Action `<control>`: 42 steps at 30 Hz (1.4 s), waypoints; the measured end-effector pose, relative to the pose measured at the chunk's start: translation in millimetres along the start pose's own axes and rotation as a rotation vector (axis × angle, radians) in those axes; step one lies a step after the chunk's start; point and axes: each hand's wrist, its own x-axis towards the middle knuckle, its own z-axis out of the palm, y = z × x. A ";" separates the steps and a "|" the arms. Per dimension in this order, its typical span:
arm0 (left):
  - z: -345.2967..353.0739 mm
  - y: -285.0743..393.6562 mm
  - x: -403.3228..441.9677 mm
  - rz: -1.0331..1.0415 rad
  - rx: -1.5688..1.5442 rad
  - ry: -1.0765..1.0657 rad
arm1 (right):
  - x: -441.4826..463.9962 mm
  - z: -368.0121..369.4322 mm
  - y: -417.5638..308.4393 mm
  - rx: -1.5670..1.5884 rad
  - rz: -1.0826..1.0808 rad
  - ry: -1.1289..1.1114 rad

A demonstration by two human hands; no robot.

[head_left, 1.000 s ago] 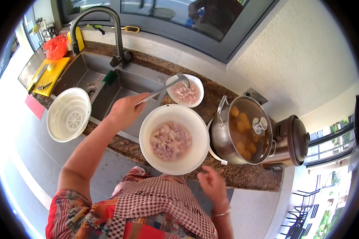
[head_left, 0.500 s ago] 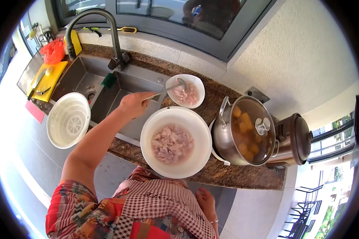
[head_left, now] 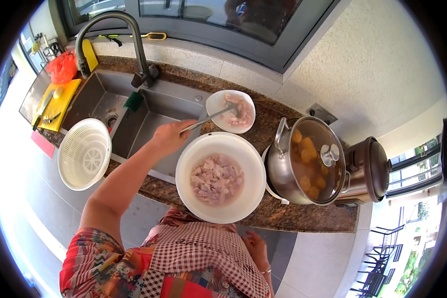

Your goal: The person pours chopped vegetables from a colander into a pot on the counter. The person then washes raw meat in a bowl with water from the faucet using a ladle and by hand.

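My left hand point(head_left: 170, 137) is closed around the handle of a metal ladle point(head_left: 209, 119). The ladle's head rests among pale pink pieces of raw meat point(head_left: 242, 110) in a small white bowl point(head_left: 213, 102) on the counter. Just below it stands a large white basin point(head_left: 185, 154) with more raw meat pieces point(head_left: 217, 180) in cloudy liquid. Down by the apron, my right hand point(head_left: 257, 250) hangs at my side, fingers loosely bent and apart, with nothing seen in it.
A lidded steel pot point(head_left: 293, 169) of yellow-orange chunks stands right of the basin, beside a brown cooker point(head_left: 367, 171). Left are the double sink point(head_left: 156, 107) with its faucet point(head_left: 136, 39), a white colander point(head_left: 84, 154), and a yellow cutting board point(head_left: 64, 102) carrying a knife.
The ladle head has moved slightly right and down within the small bowl, among the meat. My left hand has shifted a little right. My right hand stays at my side.
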 end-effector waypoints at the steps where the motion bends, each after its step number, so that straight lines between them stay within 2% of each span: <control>1: 3.5 8.0 7.0 0.004 -0.012 0.007 | 0.2 -0.7 0.2 -0.002 -0.002 -0.003; 4: 6.6 34.9 24.3 -0.004 -0.102 -0.028 | 1.1 2.2 10.6 -0.013 -0.015 0.021; 7: 7.3 39.5 35.6 0.031 -0.030 -0.066 | -2.4 -1.2 0.3 -0.052 -0.017 0.030; 13: -7.8 3.5 18.2 0.108 0.133 -0.005 | -5.5 3.2 14.1 -0.006 0.036 0.031; 18: -39.9 -14.0 -19.3 0.044 0.156 0.049 | -3.4 2.0 13.0 -0.027 0.042 0.022; 22: -37.9 -21.5 -34.6 0.013 0.095 0.067 | 0.2 3.2 15.0 -0.042 0.036 0.036; 31: 4.6 10.7 6.3 -0.079 -0.046 -0.026 | 1.2 2.8 11.1 -0.063 0.026 0.010; 36: 9.7 30.6 34.1 -0.091 -0.069 -0.006 | 1.3 2.4 7.6 0.062 -0.005 0.043; 42: 0.0 14.4 11.7 -0.167 -0.023 -0.018 | 3.0 -8.4 -34.3 0.138 -0.072 0.087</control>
